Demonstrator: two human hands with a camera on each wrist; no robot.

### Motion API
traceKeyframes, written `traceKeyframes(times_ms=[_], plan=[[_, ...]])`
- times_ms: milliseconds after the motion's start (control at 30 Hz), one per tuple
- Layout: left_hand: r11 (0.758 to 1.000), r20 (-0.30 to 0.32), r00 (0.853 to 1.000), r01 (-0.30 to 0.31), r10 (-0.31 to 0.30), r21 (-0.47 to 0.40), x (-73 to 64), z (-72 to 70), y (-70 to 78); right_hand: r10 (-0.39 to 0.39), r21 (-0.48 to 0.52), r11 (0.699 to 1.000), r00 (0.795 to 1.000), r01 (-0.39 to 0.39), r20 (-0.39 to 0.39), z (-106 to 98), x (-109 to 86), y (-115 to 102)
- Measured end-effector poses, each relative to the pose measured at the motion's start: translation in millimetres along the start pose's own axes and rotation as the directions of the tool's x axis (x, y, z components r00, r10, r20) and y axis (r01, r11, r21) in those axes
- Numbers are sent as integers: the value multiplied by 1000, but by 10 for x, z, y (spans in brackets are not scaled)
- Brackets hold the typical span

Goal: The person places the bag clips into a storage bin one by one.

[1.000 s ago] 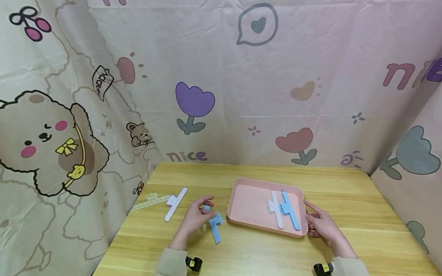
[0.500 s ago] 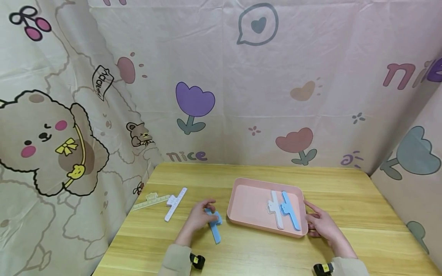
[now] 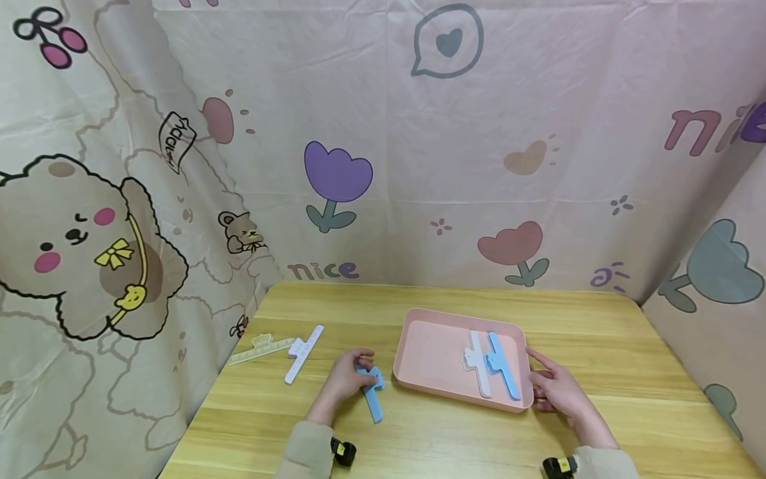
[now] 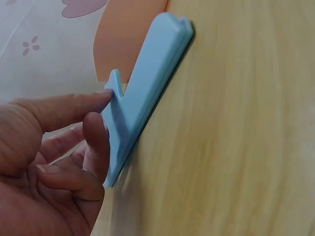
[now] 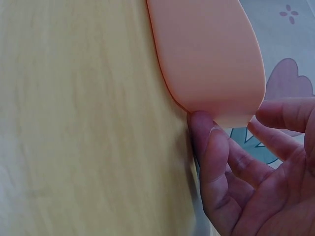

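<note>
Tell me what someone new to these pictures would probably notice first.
Probably the big winking cartoon bear printed on the hanging cloth, at the left of the head view. Next, perhaps, the pink tray on the wooden table, with a whitish clip and a blue one inside and the right hand touching its end. The left hand also stands out, at a blue clip lying left of the tray.

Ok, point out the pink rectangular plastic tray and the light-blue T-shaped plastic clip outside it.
Pink tray (image 3: 433, 352), head view: bare left floor.
Light-blue clip (image 4: 142, 88), left wrist view: side of its long bar.
</note>
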State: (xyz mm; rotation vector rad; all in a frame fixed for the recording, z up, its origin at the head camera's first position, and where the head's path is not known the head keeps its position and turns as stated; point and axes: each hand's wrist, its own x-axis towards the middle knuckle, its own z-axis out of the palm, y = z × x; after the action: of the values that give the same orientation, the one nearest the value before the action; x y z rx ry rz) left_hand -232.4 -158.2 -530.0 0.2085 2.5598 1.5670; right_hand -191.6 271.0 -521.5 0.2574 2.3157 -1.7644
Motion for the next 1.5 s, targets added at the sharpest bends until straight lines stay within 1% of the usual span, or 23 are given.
traceKeyframes(times_ms=[233,333,500,667,833,933,1000,1133,1200,1267,1400,1500], plan=[[1000,30,999,17,-16,-24,-10,8,17,7,3,1000,1000,-7,-10,9,-4,9],[1000,39,999,10,-9,-27,-13,16,13,3,-1,1000,1000,-3,-6,11,-10,9],[1000,24,1000,5,-4,-12,-12,-2,-11,4,2,1000,1000,-4,-7,18,-18,0],[1000,-6,1000,9,-9,-9,-23,-70,-61,8,1,1000,1000,-8,-8,14,-14,6],[999,-30,999,13,-11,51,-40,-148,-85,7,-3,1000,1000,-7,-6,7,-10,9],[994,-43,999,21,-17,105,-49,-187,-97,8,-3,1000,1000,-8,-6,10,-13,8],[993,-53,998,29,-23,117,-50,-205,-112,9,-3,1000,1000,-9,-8,11,-14,9],[994,-80,996,56,-49,90,-53,-234,-132,8,-5,1000,1000,-8,-6,8,-14,9],[995,-98,993,79,-73,68,-51,-246,-137,9,-6,1000,1000,-9,-6,8,-14,9],[995,-115,990,83,-76,53,-49,-255,-138,9,-5,1000,1000,-9,-4,8,-14,7],[995,-152,984,95,-92,15,-36,-265,-123,10,-4,1000,1000,-10,-5,8,-13,2],[993,-177,977,120,-120,-9,-23,-265,-119,5,-9,1000,1000,-5,-1,4,-7,-3]])
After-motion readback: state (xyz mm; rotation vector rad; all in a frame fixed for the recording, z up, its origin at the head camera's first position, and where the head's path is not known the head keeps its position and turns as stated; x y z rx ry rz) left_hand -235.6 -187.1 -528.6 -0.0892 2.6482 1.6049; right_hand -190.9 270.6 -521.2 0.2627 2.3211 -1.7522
